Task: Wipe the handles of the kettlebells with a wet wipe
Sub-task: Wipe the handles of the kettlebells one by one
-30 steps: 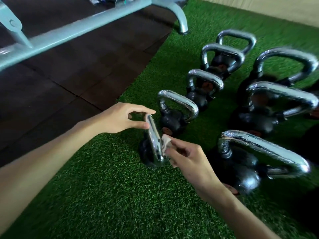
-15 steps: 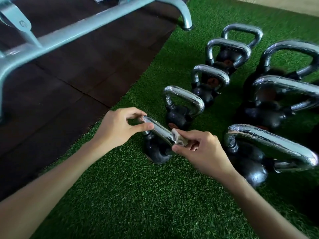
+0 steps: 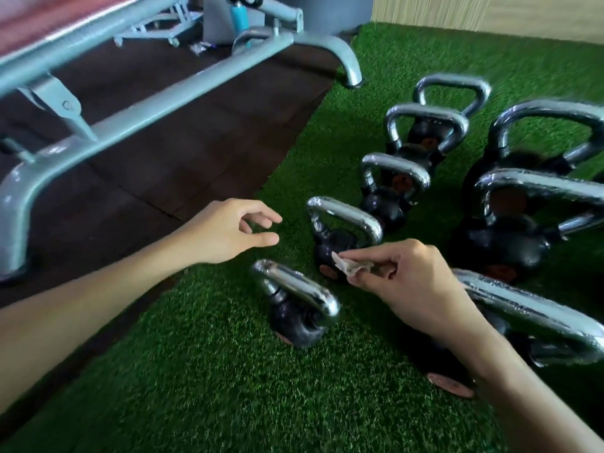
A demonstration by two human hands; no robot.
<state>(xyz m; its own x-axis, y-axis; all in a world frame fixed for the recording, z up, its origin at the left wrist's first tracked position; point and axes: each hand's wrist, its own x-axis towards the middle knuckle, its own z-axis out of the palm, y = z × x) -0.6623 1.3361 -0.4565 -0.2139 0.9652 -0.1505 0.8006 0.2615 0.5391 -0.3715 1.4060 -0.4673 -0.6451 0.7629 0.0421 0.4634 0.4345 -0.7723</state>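
**Kettlebell wipe-down: early days, I reckon**

Neither hand is on the small black kettlebell with the chrome handle [image 3: 295, 295] on the green turf [image 3: 228, 371]. The left hand [image 3: 225, 230] hovers beyond it, loosely curled, empty. The right hand [image 3: 402, 279] pinches the crumpled white wet wipe [image 3: 349, 266] just beyond-right of it. Can't tell which handles are clean.

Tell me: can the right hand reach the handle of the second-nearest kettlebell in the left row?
Probably yes: the right hand, pinching the wet wipe, hovers close to that handle, nothing between them.
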